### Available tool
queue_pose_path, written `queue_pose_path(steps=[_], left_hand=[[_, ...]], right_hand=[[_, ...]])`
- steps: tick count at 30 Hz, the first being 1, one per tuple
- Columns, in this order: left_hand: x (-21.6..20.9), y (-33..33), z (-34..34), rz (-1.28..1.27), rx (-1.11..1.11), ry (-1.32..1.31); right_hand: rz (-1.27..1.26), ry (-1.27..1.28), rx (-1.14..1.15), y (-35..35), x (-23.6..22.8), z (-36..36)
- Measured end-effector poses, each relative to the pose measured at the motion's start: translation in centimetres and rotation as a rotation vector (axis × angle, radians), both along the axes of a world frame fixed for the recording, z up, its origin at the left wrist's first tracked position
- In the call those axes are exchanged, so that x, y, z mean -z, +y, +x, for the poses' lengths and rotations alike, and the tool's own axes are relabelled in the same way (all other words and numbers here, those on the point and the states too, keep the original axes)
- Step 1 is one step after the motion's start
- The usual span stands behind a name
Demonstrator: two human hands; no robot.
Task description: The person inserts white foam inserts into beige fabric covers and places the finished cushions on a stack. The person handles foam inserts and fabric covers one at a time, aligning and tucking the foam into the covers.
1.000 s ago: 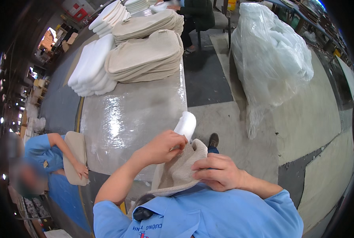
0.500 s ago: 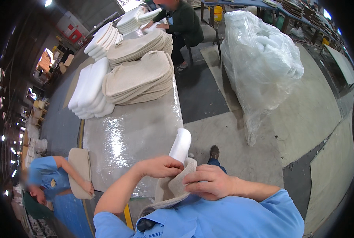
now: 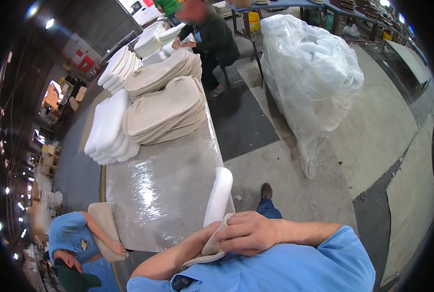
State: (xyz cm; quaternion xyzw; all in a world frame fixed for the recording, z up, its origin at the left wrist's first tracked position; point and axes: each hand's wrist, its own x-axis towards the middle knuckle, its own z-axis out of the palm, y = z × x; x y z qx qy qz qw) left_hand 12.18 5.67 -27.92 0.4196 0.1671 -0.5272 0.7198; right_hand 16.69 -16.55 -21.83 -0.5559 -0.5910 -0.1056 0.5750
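Observation:
A beige fabric cover (image 3: 209, 252) is held against my front, its lower part bunched near my shirt. Around its open edge the fingers of my right hand (image 3: 250, 233) are closed. My left hand (image 3: 208, 238) reaches in behind that edge; its fingers are hidden by the cloth. Beyond the cover, a white padded piece (image 3: 218, 194) stands up from behind my hands, long and round-ended, over the table's near right corner. Its lower end is out of sight behind the cover and my left wrist.
The plastic-wrapped table (image 3: 178, 180) bears stacked beige covers (image 3: 166, 109) and white pads (image 3: 111, 124). A large clear bag (image 3: 309, 73) of white filling stands right. At left a person in blue (image 3: 76, 238) holds a beige padded piece (image 3: 105, 226); another person (image 3: 212, 34) works at the far end.
My left hand has gone from pinching at the opening to inside it, out of sight. My right hand keeps its grip on the edge. At left, the person in blue has shifted lower in view.

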Motion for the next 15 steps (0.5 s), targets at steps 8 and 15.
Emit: queue_pose_path(steps=[8, 15], left_hand=[[1.7, -1.3, 0.3, 0.187, 0.487, -0.217], [-1.4, -4.3, 3.0, 0.306, 0.820, -0.457]], right_hand=[[-0.008, 1.116, 0.188, -4.3, 6.3, 2.3], [-0.613, 1.449, -0.619, -5.6, 17.8, -1.5]])
